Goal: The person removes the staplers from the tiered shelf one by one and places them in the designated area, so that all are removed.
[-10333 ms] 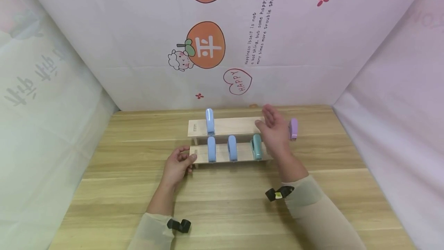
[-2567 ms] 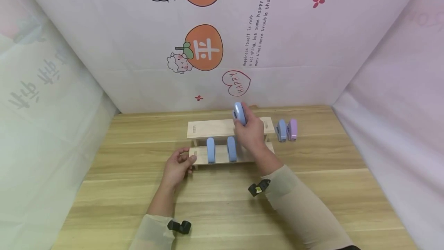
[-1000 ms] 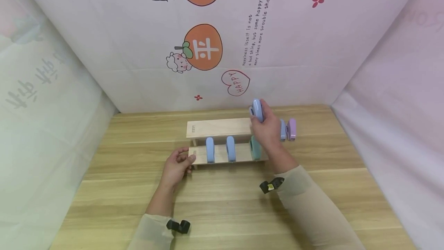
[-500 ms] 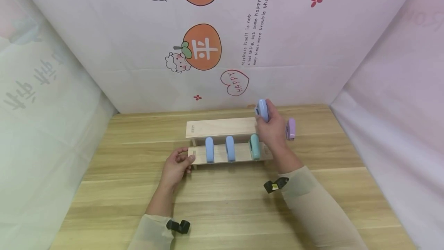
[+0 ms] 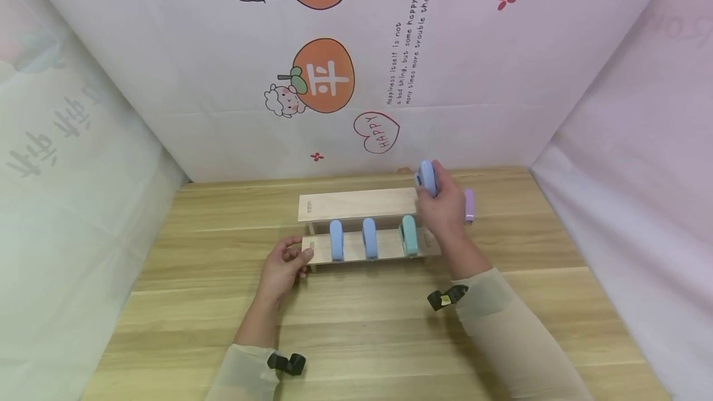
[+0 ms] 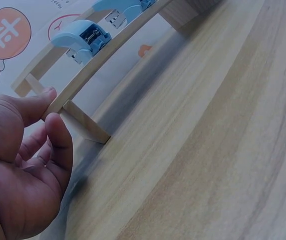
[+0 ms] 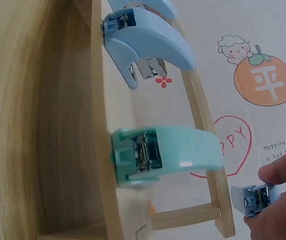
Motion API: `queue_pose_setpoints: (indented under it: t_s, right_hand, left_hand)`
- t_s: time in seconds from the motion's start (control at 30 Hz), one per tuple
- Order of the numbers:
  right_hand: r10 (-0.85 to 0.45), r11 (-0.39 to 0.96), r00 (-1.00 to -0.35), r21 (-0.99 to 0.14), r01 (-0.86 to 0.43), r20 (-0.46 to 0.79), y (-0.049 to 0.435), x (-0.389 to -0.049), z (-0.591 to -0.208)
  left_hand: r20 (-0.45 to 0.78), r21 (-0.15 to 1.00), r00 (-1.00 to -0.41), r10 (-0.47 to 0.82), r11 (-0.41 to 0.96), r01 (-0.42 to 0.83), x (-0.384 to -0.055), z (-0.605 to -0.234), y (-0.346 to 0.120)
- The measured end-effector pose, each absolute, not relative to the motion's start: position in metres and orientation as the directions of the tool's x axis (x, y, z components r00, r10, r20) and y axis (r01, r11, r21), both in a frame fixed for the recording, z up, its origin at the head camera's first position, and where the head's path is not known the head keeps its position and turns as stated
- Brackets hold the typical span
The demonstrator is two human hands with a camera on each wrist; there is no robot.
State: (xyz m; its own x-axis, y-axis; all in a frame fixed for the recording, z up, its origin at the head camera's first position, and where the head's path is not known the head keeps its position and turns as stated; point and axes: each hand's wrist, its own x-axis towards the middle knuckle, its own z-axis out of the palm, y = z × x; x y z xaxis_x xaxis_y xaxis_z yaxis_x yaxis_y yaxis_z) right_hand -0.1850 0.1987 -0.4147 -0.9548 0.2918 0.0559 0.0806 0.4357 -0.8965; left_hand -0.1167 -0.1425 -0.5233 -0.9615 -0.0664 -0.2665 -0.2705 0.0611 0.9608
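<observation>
Near the right end of the back wooden shelf (image 5: 356, 204), my right hand (image 5: 442, 206) grips a light blue stapler (image 5: 427, 177), raised above the board. In the right wrist view the stapler's end (image 7: 257, 200) shows between thumb and fingers. My left hand (image 5: 283, 268) pinches the left end of the front wooden shelf (image 5: 353, 247) between thumb and fingers. On that front shelf stand a blue stapler (image 5: 337, 240), a second blue stapler (image 5: 370, 239) and a teal stapler (image 5: 409, 236), side by side. The teal one appears close in the right wrist view.
A purple stapler (image 5: 469, 205) stands on the wooden table (image 5: 356, 327) to the right, partly behind my right hand. White printed cloth (image 5: 457, 79) walls off the back and both sides.
The blue stapler from the back shelf's left part is now in my right hand, carried rightward. Another blue stapler, seen beside the purple one, is now hidden by the hand. The left hand stays put.
</observation>
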Motion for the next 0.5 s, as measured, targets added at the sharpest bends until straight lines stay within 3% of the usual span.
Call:
queue_pose_setpoints:
  t_s: [0.5]
  right_hand:
    - [0.34,0.426,-0.94,-0.897,0.122,0.034,0.209,-0.185,-0.42]
  left_hand:
    - [-0.267,0.962,-0.962,-0.064,0.048,-0.27,-0.116,-0.52,-0.142]
